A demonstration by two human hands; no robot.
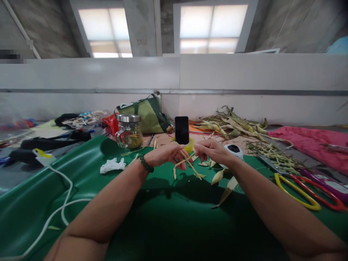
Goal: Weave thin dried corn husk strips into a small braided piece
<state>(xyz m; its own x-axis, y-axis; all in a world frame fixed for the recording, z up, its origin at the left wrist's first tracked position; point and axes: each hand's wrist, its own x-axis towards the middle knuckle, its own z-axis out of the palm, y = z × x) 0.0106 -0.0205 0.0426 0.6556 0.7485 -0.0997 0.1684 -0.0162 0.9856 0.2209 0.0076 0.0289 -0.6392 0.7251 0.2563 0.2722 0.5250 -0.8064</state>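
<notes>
My left hand point(169, 155), with a dark green bead bracelet point(146, 164) at its wrist, is closed on crossed pale husk strips point(192, 166) whose ends hang below the fingers. Close by on the right, my right hand point(210, 149) pinches with thumb and forefinger where one strip's end reaches; its fingertips partly hide that end. Both hands are above the green mat point(174, 224). Just behind them a black phone point(182, 129) stands upright, with a yellow roll point(189, 145) at its base. Loose husk pieces point(217, 177) lie under and beside the right hand.
A lidded glass jar point(133, 139) stands left of the phone, before a green bag point(149, 119). Crumpled white tissue point(112, 166) and a white cable point(67, 181) lie left. Scissors with yellow and red handles point(296, 192), dried stalks point(274, 154) and pink cloth point(312, 145) lie right.
</notes>
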